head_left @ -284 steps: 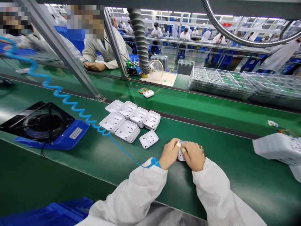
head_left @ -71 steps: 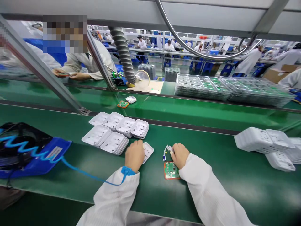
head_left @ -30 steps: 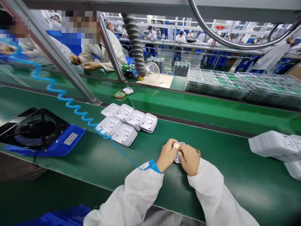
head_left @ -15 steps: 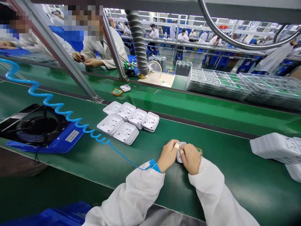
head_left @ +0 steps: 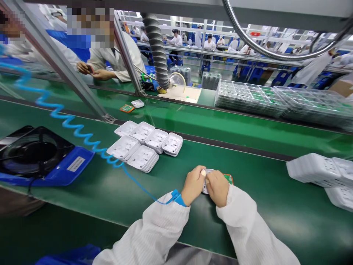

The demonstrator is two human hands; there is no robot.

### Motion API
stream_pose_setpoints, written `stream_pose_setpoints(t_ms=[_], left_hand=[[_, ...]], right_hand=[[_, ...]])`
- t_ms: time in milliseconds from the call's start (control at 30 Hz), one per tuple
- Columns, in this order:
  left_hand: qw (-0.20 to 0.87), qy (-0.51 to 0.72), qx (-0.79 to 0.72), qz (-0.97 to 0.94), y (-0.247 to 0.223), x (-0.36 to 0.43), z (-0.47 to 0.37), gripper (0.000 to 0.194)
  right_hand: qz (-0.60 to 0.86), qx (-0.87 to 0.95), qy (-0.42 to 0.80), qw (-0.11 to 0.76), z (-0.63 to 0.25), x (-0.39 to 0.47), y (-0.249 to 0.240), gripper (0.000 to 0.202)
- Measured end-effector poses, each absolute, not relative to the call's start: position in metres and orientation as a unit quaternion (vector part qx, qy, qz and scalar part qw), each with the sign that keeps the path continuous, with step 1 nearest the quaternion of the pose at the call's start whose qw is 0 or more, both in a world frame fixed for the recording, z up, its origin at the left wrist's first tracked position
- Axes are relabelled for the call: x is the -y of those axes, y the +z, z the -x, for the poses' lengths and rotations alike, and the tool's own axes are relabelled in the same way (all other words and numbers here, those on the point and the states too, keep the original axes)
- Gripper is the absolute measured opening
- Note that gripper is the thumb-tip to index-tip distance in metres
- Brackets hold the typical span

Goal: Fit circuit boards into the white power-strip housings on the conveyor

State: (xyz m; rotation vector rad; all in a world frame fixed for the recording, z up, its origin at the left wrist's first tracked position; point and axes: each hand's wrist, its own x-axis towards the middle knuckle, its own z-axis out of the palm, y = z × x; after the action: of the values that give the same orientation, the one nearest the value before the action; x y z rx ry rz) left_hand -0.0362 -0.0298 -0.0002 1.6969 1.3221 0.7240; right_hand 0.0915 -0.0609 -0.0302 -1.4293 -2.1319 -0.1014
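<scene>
A small white plastic shell (head_left: 204, 188) lies between my hands above the green bench. My left hand (head_left: 193, 184) is closed on its left side, with the thumb on the near rim. Over its right part bends my right hand (head_left: 217, 187), fingers curled down onto the shell and hiding much of it. A green circuit board with an orange edge (head_left: 228, 179) shows just behind my right hand. To the left, white shells (head_left: 142, 158) stand in several short stacks, open side up. A blue strap with a coiled cord is round my left wrist.
A black fan (head_left: 38, 151) on a blue base sits at the left. White shells (head_left: 311, 169) are stacked at the right edge. Clear trays (head_left: 248, 97) stand on the far belt, near a grey hose (head_left: 157, 48). Across it, a person's hands (head_left: 96, 73) hold a small object.
The view has shifted slightly, so the bench items appear farther left. Both my hands stay at the same shell, and my right fingers have curled a little more over it.
</scene>
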Motion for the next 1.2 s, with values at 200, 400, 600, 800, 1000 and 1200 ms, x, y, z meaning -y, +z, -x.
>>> stream_pose_setpoints(t_ms=[200, 400, 600, 800, 1000, 1200], left_hand=[[0.423, 0.292, -0.509, -0.690, -0.010, 0.026, 0.042, 0.034], [0.414, 0.279, -0.511, -0.700, -0.011, 0.022, 0.044, 0.035], [0.409, 0.270, -0.530, -0.693, -0.006, 0.018, 0.046, 0.036], [0.354, 0.255, -0.523, -0.732, 0.005, 0.015, 0.044, 0.038], [0.320, 0.222, -0.542, -0.745, 0.000, 0.009, 0.047, 0.038], [0.233, 0.262, -0.551, -0.757, -0.009, 0.004, 0.049, 0.036]], right_hand=[[0.566, 0.791, -0.094, 0.214, -0.080, 0.059, -0.036, 0.010], [0.600, 0.773, -0.080, 0.188, -0.074, 0.058, -0.028, 0.008], [0.616, 0.757, -0.069, 0.206, -0.091, 0.068, -0.024, 0.011], [0.612, 0.756, -0.125, 0.195, -0.105, 0.072, -0.028, 0.009], [0.564, 0.794, -0.158, 0.163, -0.100, 0.060, -0.032, 0.014], [0.582, 0.786, -0.151, 0.143, -0.078, 0.051, -0.043, 0.012]])
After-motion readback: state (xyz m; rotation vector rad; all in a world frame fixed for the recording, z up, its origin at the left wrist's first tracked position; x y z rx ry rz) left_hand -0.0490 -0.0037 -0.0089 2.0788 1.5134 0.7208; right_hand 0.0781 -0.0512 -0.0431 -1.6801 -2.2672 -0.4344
